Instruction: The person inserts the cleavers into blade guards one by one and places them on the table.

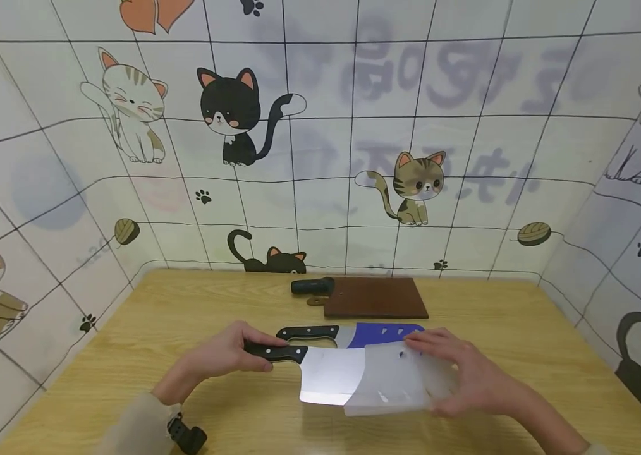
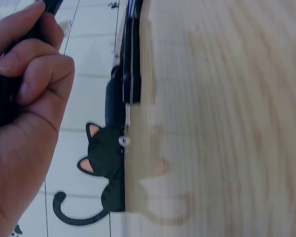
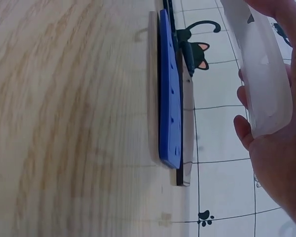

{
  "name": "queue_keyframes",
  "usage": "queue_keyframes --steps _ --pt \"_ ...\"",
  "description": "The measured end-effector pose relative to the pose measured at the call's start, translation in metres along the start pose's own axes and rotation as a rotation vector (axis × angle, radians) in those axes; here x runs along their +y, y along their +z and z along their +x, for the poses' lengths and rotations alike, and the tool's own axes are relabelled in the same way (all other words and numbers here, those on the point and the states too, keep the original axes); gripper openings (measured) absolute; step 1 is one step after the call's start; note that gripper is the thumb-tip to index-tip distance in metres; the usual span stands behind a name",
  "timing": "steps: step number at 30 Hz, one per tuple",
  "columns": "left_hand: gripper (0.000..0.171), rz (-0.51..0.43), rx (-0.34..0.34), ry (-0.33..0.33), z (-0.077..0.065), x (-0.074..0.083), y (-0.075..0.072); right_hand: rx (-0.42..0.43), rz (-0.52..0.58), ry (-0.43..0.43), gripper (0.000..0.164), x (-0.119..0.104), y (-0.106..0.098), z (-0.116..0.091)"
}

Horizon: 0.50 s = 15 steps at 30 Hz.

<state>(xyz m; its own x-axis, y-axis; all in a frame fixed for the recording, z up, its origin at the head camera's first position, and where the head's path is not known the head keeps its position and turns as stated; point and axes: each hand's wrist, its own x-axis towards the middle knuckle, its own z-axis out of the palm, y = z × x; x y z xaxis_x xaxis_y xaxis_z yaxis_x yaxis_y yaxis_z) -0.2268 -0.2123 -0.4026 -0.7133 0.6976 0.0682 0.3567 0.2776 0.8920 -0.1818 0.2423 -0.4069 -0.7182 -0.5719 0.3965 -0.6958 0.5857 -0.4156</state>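
Note:
A cleaver (image 1: 329,376) with a black riveted handle is held above the table, its blade partly inside a translucent white sheath (image 1: 391,382). My left hand (image 1: 229,351) grips the handle; in the left wrist view its fingers (image 2: 42,74) curl round the black grip. At the other end my right hand (image 1: 468,373) holds the sheath, thumb on the lower edge and fingers on the upper. The right wrist view shows the sheath (image 3: 269,74) between thumb and fingers. Behind the cleaver lies a second knife with a black handle (image 1: 309,332) and a blue sheath (image 1: 385,333), partly hidden.
A brown cutting board (image 1: 377,297) lies near the back of the wooden table (image 1: 195,303). Beside its left edge is a black-handled tool (image 1: 311,286), its kind unclear. Walls with a cat-patterned cover (image 1: 320,151) enclose the table at the back and sides.

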Motion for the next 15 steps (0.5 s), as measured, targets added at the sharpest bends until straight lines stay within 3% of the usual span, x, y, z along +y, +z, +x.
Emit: queue_keyframes --steps 7,15 --pt "0.039 0.022 0.018 -0.020 0.010 0.004 0.007 0.010 0.035 -0.046 0.091 0.002 0.011 0.009" --pt "0.041 -0.002 0.018 -0.026 0.018 0.006 0.013 0.029 0.009 0.008 0.092 -0.004 0.017 0.015"
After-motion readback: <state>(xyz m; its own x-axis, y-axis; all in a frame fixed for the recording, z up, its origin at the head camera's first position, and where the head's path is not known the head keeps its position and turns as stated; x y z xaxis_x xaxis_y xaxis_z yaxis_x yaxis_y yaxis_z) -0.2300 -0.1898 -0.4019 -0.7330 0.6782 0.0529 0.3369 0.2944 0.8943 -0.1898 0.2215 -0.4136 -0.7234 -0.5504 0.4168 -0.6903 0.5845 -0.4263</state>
